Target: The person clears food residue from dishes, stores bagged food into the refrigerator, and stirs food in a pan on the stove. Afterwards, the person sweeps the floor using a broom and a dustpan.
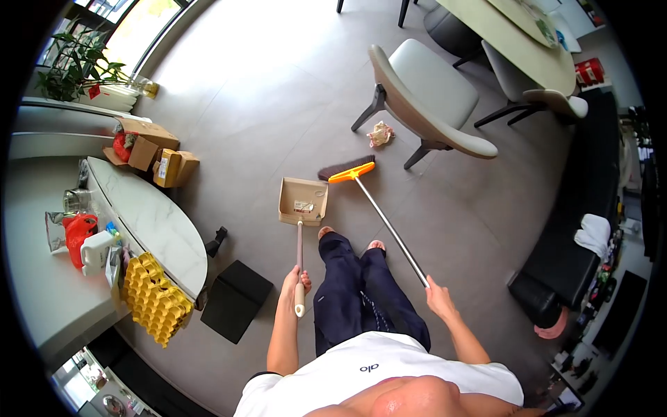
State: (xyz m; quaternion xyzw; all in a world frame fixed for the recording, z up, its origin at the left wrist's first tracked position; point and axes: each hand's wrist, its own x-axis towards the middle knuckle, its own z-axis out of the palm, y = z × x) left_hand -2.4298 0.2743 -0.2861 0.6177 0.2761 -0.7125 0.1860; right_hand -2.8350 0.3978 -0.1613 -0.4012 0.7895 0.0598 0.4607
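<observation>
My left hand is closed around the handle of a beige long-handled dustpan. A small scrap with print lies in the pan, which is on the floor in front of my feet. In my right hand is the silver pole of a broom with an orange head and dark bristles. The broom head is just right of the pan's far corner. Beyond it, a crumpled pinkish-white wad lies on the floor near a chair leg.
A grey-beige chair stands ahead right by a table. At left are cardboard boxes, a marble-topped counter, yellow egg trays and a black box. A black sofa lines the right side.
</observation>
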